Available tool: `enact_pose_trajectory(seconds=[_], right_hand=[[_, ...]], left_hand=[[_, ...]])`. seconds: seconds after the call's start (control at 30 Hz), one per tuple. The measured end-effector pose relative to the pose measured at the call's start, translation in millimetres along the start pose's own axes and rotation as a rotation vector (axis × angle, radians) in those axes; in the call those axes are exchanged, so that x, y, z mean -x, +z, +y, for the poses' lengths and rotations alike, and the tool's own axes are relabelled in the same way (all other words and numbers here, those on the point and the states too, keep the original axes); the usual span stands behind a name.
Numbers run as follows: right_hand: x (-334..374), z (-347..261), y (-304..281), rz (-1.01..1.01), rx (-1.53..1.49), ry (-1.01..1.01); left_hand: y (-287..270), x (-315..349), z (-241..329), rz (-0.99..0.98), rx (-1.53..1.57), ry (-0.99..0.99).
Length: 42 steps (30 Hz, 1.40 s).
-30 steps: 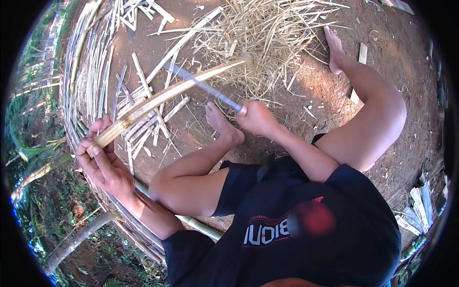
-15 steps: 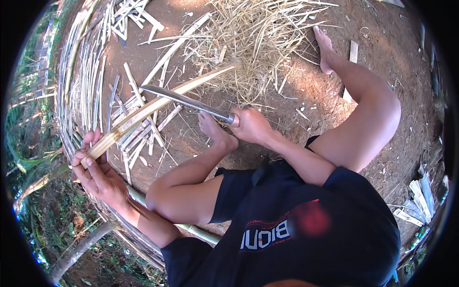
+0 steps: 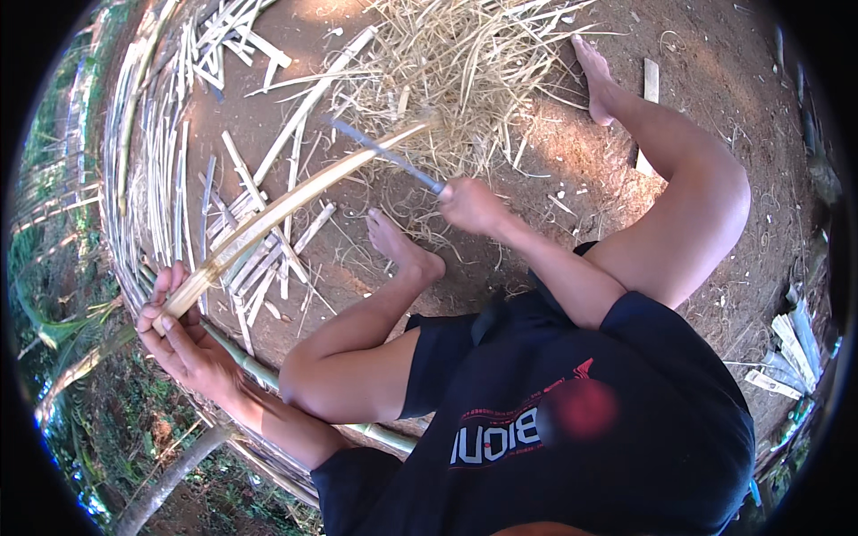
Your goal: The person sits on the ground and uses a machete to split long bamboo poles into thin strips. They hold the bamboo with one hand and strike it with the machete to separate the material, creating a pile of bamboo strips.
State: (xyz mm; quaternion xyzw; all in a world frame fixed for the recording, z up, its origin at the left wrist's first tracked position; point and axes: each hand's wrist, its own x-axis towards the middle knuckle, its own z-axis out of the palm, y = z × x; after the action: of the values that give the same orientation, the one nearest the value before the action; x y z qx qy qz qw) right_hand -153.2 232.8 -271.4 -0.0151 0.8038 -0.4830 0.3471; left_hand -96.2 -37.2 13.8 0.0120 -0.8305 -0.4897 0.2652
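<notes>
My left hand (image 3: 189, 348) is closed around the near-left end of a long split bamboo strip (image 3: 288, 204). The pale strip slants up and to the right across the ground, a darker node showing not far from my fingers. In my right hand (image 3: 475, 207) is the handle of a long knife (image 3: 382, 152). Its blade points up and left and crosses the strip near the far end; I cannot tell whether it touches. The handle is mostly hidden inside my fist.
Curly bamboo shavings (image 3: 447, 80) heap beyond my feet. Cut bamboo pieces (image 3: 255, 259) lie crossed below the strip, with long thin slats (image 3: 161, 170) at the left. A flat board (image 3: 650, 107) lies beside my right leg. Bamboo poles (image 3: 380, 436) run behind my left leg.
The knife has moved up and right along the strip, toward its far end, and its blade has turned more edge-on. My left hand keeps its hold on the strip's near end.
</notes>
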Motion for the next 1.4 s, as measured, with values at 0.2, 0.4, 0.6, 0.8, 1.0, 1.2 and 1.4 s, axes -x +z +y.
enact_pose_trajectory(seconds=[0.2, 0.4, 0.6, 0.8, 1.0, 1.2, 1.4], right_hand=[[-23, 22, 6, 0.049, -0.052, 0.099], [-21, 40, 21, 0.145, 0.04, -0.023], [-21, 27, 9, 0.106, 0.065, -0.015], [-39, 47, -6, 0.034, 0.051, 0.102], [-32, 64, 18, 0.144, 0.057, 0.107], [-29, 34, 14, 0.038, 0.077, -0.051], [-59, 68, 1, 0.12, 0.131, 0.142]], left_hand=[[10, -4, 4, 0.048, -0.033, -0.061], [20, -4, 8, 0.065, -0.029, -0.034], [11, -6, 4, 0.053, -0.015, -0.027], [9, -11, 1, 0.062, -0.021, -0.042], [7, -8, -1, 0.024, -0.052, -0.058], [15, -10, -6, 0.076, -0.026, -0.043], [9, -16, -4, 0.037, -0.047, -0.063]])
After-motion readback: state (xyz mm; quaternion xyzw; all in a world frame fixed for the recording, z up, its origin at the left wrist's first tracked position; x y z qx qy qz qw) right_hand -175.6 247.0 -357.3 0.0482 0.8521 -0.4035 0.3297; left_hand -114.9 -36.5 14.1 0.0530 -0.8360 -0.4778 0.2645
